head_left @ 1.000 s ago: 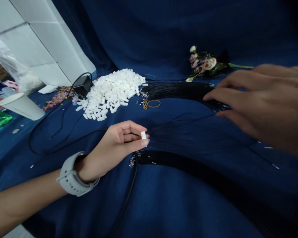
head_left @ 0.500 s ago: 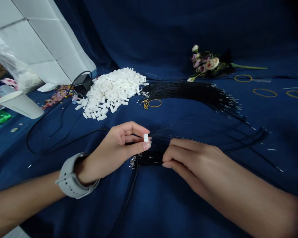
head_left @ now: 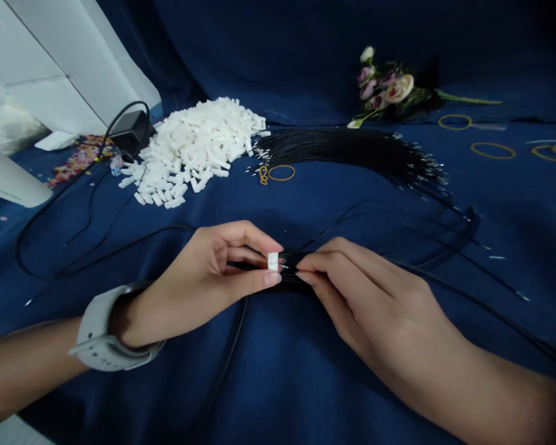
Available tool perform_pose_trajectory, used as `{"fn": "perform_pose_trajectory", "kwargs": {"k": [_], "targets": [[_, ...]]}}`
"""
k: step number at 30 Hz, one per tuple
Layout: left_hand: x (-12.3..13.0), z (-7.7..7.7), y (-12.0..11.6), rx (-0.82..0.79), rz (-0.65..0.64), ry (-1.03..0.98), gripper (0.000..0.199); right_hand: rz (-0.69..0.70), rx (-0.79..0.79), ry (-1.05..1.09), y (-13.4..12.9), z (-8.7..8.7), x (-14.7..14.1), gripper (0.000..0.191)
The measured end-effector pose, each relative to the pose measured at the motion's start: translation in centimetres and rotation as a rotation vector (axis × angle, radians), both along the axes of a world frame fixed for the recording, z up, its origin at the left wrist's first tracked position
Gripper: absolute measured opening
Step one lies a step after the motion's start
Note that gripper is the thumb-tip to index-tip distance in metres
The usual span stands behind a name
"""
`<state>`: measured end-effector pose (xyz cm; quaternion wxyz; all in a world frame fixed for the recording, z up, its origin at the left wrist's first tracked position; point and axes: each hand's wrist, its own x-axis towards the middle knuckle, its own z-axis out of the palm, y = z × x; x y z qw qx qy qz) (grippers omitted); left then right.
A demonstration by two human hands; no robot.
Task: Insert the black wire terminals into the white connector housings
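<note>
Between thumb and index finger, my left hand pinches a small white connector housing. A thin black wire is pinched in the fingertips of my right hand, and its bare metal tip points at the housing's right side. Whether the tip touches the housing I cannot make out. Under both hands lies a bundle of black wires, mostly hidden. A black cable runs down from it toward the front.
A heap of white housings lies at back left, beside a black adapter and a paper cup. A bundle of black wires stretches behind my hands. Artificial flowers and rubber bands lie at back right.
My right hand has lifted from the wire bundle with a single wire, bringing its metal tip close to the housing. My left hand still holds the housing. The view has shifted slightly.
</note>
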<state>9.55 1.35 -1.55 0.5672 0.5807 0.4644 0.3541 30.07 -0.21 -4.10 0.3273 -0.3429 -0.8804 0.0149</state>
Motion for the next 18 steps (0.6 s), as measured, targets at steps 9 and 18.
{"fn": "perform_pose_trajectory", "kwargs": {"k": [9,18], "targets": [[0.29,0.12,-0.44,0.041,0.020,0.057,0.017,-0.012,0.090,-0.063,0.07,-0.12,-0.10,0.012],[0.31,0.16,-0.63,0.076,0.017,0.078,0.017,0.000,0.110,-0.067,0.05,-0.03,-0.18,0.020]]}}
